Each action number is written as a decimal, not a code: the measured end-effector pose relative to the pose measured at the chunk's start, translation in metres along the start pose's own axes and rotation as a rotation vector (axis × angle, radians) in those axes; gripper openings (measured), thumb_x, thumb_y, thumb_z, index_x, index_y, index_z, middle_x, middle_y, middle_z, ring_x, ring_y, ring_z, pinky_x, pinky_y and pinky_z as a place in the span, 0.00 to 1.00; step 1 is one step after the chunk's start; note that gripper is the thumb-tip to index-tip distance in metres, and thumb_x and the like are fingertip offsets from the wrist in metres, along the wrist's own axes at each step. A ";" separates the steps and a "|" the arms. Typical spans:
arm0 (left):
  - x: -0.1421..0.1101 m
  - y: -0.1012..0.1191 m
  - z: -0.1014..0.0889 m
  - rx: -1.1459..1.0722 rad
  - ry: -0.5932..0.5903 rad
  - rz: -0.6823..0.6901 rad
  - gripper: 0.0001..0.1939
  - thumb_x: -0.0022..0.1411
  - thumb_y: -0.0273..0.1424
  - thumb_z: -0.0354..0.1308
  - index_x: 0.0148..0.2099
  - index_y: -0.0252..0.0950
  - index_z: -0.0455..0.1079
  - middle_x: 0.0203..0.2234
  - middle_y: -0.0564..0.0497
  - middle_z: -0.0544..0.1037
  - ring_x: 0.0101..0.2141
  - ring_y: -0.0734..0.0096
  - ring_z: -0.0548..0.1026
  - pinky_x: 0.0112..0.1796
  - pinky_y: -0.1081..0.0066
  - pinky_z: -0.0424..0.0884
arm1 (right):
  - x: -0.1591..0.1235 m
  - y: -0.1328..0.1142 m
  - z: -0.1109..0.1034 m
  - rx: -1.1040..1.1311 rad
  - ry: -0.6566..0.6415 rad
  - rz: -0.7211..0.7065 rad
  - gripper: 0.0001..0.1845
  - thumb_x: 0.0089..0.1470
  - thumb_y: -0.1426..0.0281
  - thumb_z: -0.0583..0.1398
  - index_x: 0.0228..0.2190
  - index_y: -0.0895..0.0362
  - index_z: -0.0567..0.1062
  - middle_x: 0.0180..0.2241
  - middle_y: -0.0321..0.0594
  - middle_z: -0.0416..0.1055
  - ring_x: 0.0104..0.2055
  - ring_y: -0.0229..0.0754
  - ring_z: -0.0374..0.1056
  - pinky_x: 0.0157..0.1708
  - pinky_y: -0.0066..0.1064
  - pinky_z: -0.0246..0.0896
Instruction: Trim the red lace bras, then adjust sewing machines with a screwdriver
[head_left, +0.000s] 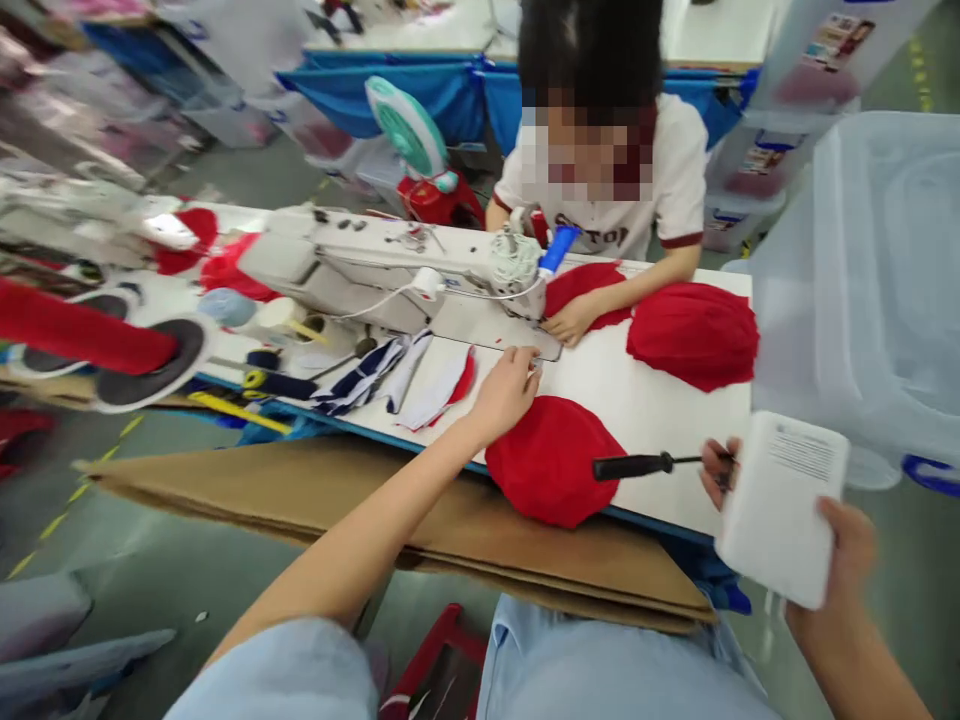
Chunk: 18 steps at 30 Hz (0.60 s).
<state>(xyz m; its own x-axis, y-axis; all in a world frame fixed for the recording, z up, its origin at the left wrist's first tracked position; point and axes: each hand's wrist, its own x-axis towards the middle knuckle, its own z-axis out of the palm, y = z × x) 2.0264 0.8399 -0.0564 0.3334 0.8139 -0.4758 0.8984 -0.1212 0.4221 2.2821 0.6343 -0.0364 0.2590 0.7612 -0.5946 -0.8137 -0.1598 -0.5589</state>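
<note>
My left hand (pixel 508 392) rests at the front edge of the sewing machine (pixel 420 255) bed, its fingers closed together. Something small and pale shows at the fingertips, too small to name. Just below it on the white table (pixel 675 410) lies a red cloth cap piece (pixel 555 460). In my right hand (pixel 847 550) is a white plastic box (pixel 787 500) with vent slots and a thin cord. The fingers of that hand also hold a screwdriver (pixel 634 467), its black handle pointing left above the red cloth.
Across the table a co-worker's hand (pixel 574 318) holds red cloth (pixel 585 290) by the needle area. Another red piece (pixel 694 335) lies to the right. Cardboard (pixel 375 500) juts below the table edge. Clear plastic bins (pixel 885 270) stand right; a thread spool (pixel 82 330) is at left.
</note>
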 end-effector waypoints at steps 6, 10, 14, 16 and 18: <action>-0.089 0.084 0.024 0.218 0.370 0.990 0.10 0.69 0.27 0.47 0.48 0.36 0.68 0.35 0.50 0.74 0.35 0.69 0.71 0.37 0.68 0.65 | 0.013 0.014 0.020 0.011 -0.109 0.019 0.32 0.42 0.56 0.63 0.47 0.59 0.76 0.49 0.49 0.74 0.59 0.59 0.64 0.58 0.52 0.60; -0.079 0.108 0.053 0.391 0.325 0.833 0.10 0.69 0.29 0.49 0.47 0.36 0.70 0.38 0.47 0.76 0.37 0.64 0.73 0.34 0.64 0.63 | 0.014 0.017 0.019 0.005 -0.082 0.034 0.29 0.42 0.56 0.64 0.45 0.56 0.78 0.46 0.46 0.77 0.55 0.59 0.68 0.55 0.54 0.64; -0.060 0.111 0.062 0.367 0.319 0.801 0.10 0.69 0.28 0.48 0.41 0.37 0.72 0.34 0.51 0.76 0.33 0.65 0.74 0.30 0.64 0.62 | 0.012 0.015 0.022 0.019 0.031 0.027 0.28 0.38 0.61 0.67 0.45 0.54 0.78 0.41 0.43 0.79 0.50 0.60 0.72 0.51 0.57 0.67; -0.058 0.113 0.065 0.380 0.345 0.822 0.12 0.69 0.26 0.47 0.39 0.37 0.72 0.30 0.51 0.76 0.30 0.67 0.74 0.28 0.65 0.61 | 0.012 0.014 0.022 0.031 0.082 0.012 0.28 0.37 0.62 0.68 0.45 0.52 0.79 0.38 0.41 0.79 0.49 0.61 0.72 0.51 0.58 0.67; -0.059 0.115 0.068 0.397 0.379 0.861 0.15 0.69 0.22 0.44 0.36 0.35 0.71 0.27 0.51 0.76 0.28 0.69 0.75 0.26 0.66 0.61 | 0.012 0.013 0.023 0.043 0.129 -0.003 0.30 0.34 0.63 0.69 0.44 0.52 0.79 0.35 0.39 0.80 0.49 0.62 0.72 0.52 0.58 0.67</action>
<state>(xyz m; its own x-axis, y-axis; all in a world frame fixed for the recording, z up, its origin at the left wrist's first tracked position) 2.1297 0.7395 -0.0317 0.8605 0.4790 0.1733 0.4490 -0.8739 0.1861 2.2628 0.6554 -0.0378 0.3240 0.6744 -0.6635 -0.8336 -0.1281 -0.5372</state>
